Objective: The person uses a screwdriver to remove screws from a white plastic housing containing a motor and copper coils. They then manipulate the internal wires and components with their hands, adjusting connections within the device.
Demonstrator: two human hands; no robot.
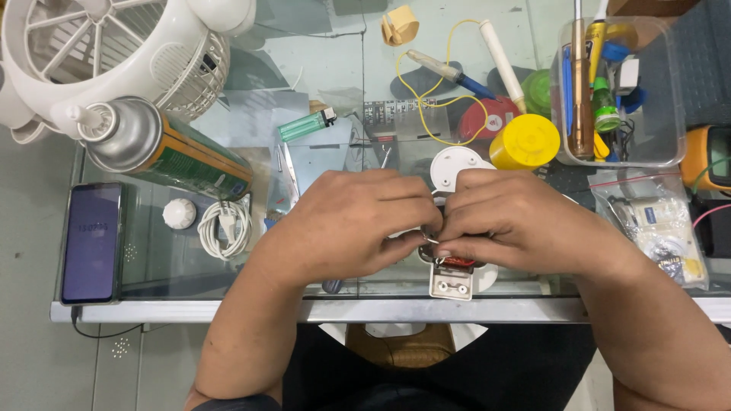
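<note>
White plastic part (451, 281) sits at glass table's (228, 301) front edge. Left hand (346, 224) and right hand (518, 221) both pinch it, fingertips pressed together.

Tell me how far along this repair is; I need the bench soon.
Done: the white fan lies opened, round cover set aside. In hand: left hand and right hand work a small white part with metal contacts. Left: nothing looks reassembled.
</note>
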